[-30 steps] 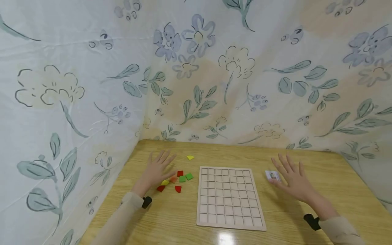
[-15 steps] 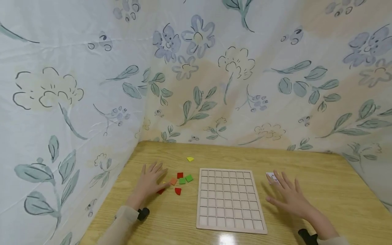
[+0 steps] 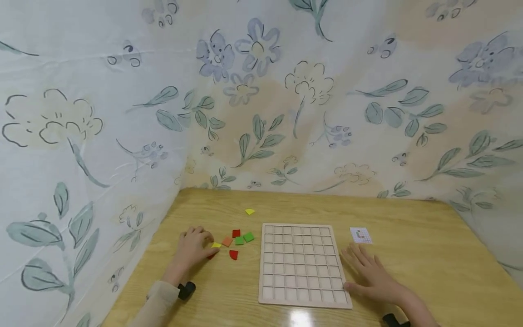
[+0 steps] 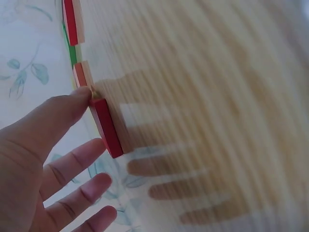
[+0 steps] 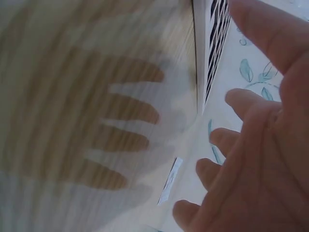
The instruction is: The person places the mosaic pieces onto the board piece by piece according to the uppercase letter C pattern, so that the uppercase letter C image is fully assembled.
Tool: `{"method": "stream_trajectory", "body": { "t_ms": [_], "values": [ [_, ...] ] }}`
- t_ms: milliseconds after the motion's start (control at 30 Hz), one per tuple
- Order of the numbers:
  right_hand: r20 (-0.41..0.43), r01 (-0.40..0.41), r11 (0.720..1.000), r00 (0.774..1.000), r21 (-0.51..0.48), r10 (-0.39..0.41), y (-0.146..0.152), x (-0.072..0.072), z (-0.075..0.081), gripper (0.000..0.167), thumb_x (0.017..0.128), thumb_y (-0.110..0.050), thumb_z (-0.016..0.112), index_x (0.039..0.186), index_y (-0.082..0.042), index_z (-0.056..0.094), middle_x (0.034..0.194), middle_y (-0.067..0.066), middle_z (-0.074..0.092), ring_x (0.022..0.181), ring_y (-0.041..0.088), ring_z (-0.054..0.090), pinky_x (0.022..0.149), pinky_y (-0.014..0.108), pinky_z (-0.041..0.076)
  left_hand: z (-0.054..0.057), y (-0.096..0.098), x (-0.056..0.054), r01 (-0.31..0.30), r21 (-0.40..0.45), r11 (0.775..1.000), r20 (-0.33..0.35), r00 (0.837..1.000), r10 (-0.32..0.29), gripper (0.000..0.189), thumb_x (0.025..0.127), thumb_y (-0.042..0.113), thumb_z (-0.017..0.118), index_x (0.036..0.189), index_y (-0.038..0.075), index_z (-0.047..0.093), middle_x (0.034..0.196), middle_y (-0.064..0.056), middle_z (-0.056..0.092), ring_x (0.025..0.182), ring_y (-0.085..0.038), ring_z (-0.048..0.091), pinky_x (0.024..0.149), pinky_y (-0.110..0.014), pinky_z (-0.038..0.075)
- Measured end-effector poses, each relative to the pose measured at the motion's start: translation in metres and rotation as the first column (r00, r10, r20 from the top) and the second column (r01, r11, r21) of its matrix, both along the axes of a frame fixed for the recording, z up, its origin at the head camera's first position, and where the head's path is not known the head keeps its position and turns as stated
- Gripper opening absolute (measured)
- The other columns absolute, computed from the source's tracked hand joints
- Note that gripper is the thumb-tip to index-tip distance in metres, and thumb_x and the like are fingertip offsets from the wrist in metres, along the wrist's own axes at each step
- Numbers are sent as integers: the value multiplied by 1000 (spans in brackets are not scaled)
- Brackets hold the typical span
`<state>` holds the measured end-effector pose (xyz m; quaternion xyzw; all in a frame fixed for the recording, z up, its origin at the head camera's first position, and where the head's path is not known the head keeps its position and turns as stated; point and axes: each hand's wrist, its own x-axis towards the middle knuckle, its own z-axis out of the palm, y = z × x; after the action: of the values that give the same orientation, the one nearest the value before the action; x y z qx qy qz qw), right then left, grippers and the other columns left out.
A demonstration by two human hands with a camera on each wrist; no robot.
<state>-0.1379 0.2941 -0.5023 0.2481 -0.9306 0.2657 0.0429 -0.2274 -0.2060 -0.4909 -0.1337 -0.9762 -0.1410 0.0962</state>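
Note:
My left hand (image 3: 191, 249) reaches down at the left with bent fingers. Its thumb and index fingertips lie by opposite ends of a red piece (image 4: 107, 128) in the left wrist view; whether they touch it cannot be told. A yellow piece (image 3: 216, 245) shows by the thumb. Just right of these are an orange square (image 3: 227, 241), two green squares (image 3: 249, 236), a red square (image 3: 236, 233) and a red quarter-round piece (image 3: 233, 255). My right hand (image 3: 372, 278), fingers spread and holding nothing, hovers beside the right edge of a pale wooden grid board (image 3: 303, 265).
A small printed card (image 3: 361, 235) with a coloured grid pattern lies behind my right hand. Farther back is a lone yellow piece (image 3: 249, 211). The wooden table (image 3: 318, 206) ends at a flower-printed cloth (image 3: 261, 113) at the back and sides.
My left hand has come down and back toward the pieces, its fingers bending. My right hand has moved nearer to the board, leaving the card in full view.

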Motion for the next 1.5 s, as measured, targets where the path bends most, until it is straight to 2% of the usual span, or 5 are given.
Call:
{"method": "stream_trajectory", "body": {
  "t_ms": [300, 667, 967, 1267, 1500],
  "values": [
    [167, -40, 999, 985, -36, 45, -4, -2, 3, 74, 83, -35, 66, 143, -6, 33, 146, 33, 19, 128, 61, 13, 88, 77, 8, 1, 3, 0, -21, -15, 1000, 35, 999, 22, 24, 73, 42, 75, 80, 20, 67, 89, 1, 58, 90, -25, 48, 85, -54, 36],
    [235, -36, 997, 971, -64, 50, -1, -2, 4, 73, 83, -34, 65, 143, -5, 34, 145, 35, 17, 129, 61, 8, 88, 77, 5, 4, 11, -3, 4, -30, 1000, -5, 1000, -4, 22, 74, 38, 75, 84, 20, 69, 89, 2, 58, 90, -24, 50, 89, -54, 35],
    [236, -29, 997, 971, -69, 45, 0, 0, 2, 72, 83, -33, 66, 142, -6, 35, 146, 34, 16, 128, 62, 10, 89, 77, 4, 12, 26, -8, 107, -30, 994, -98, 989, -110, 23, 71, 36, 78, 85, 21, 69, 84, 4, 57, 85, -19, 48, 88, -53, 36],
    [245, -25, 996, 968, -86, 45, 0, 2, 1, 71, 84, -33, 65, 143, -6, 35, 146, 34, 16, 128, 61, 8, 89, 77, 3, 15, 46, -16, 234, -22, 972, -96, 967, -235, 23, 75, 37, 75, 89, 20, 69, 89, 2, 60, 86, -17, 49, 87, -51, 37],
    [240, -34, 995, 969, -93, 55, -1, 2, 0, 71, 84, -32, 65, 142, -5, 34, 145, 35, 16, 128, 62, 7, 88, 77, 2, 15, 59, -21, 271, -51, 961, -95, 957, -275, 25, 74, 40, 75, 91, 22, 69, 93, 7, 59, 94, -18, 49, 91, -51, 36]
  ]
}}
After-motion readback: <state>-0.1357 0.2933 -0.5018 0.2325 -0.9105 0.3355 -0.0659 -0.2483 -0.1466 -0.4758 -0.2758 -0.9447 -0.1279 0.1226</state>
